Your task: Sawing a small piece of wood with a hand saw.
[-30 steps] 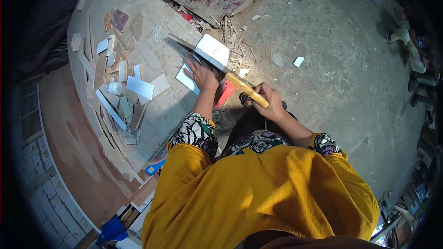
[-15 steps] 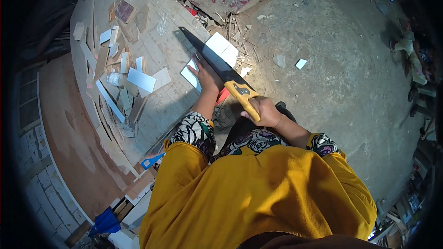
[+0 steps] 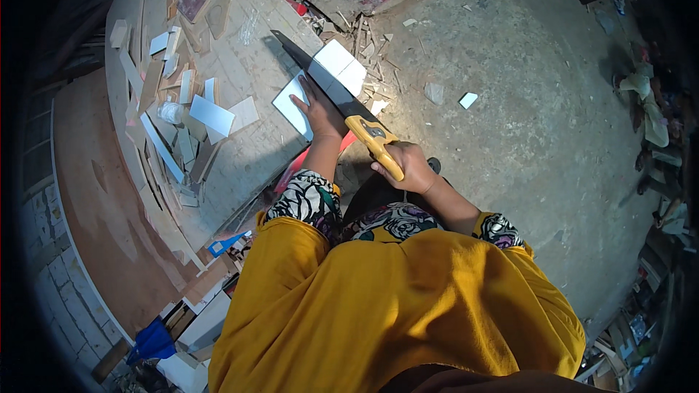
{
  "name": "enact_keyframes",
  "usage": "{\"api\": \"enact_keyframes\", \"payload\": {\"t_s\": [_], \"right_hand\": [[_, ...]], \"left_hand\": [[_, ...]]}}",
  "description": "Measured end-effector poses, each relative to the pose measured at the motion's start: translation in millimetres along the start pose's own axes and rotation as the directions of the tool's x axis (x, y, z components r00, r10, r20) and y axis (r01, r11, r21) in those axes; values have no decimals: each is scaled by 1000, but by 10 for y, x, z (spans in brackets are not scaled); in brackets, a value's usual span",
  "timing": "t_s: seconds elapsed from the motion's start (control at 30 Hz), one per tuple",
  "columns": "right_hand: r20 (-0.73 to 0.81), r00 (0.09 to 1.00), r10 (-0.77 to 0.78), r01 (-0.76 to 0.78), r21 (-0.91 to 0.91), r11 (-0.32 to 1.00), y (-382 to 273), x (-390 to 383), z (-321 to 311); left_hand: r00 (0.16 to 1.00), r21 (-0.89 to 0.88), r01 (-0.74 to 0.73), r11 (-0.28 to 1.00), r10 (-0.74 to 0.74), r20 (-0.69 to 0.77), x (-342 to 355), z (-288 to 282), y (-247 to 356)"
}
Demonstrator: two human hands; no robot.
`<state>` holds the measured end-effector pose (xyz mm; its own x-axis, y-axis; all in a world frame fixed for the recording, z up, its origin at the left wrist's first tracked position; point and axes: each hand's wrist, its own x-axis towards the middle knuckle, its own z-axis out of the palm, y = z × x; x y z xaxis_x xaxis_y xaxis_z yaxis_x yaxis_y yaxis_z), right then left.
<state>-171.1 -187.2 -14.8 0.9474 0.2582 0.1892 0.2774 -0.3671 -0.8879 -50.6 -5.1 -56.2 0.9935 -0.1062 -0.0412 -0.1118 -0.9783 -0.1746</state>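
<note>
A white-faced board (image 3: 342,67) lies at the table's right edge, part of it jutting past the edge. My left hand (image 3: 323,118) rests on it, fingers spread beside the saw blade. A hand saw (image 3: 376,145) with a yellow handle lies slantwise across the board, its dark blade pointing to the far left. My right hand (image 3: 411,167) is wrapped round the saw's handle. The blade hides part of the board, so how deep any cut goes cannot be seen.
Wood offcuts (image 3: 217,118) and a clear plastic piece (image 3: 170,111) clutter the left of the wooden table (image 3: 255,65). Scraps lie on the concrete floor (image 3: 524,109) to the right, with a small white offcut (image 3: 468,100). A blue-handled tool (image 3: 227,244) sits by the near table edge.
The whole view has shifted slightly, so most things sit a little higher and further left. The saw and both hands keep nearly the same place on the board.
</note>
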Motion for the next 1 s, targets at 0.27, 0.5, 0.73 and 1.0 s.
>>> {"api": "enact_keyframes", "payload": {"t_s": [0.27, 0.5, 0.73, 1.0], "right_hand": [[59, 964, 259, -265, 199, 943, -233, -546, -442], [20, 987, 160, -160, 216, 963, -44, 190, -161], [90, 965, 248, -261, 187, 947, -259, -601, -497], [57, 998, 25, -22, -47, 999, -107, -260, -213]], "left_hand": [[966, -9, 32, 999, -29, 257, 39, -328, 91], [997, -53, -3, 999, 7, 78, 42, -183, 37], [962, 79, 9, 997, -30, 273, 22, -272, 15], [995, -250, -45, 967, 20, -101, -7, -24, -62]]}}
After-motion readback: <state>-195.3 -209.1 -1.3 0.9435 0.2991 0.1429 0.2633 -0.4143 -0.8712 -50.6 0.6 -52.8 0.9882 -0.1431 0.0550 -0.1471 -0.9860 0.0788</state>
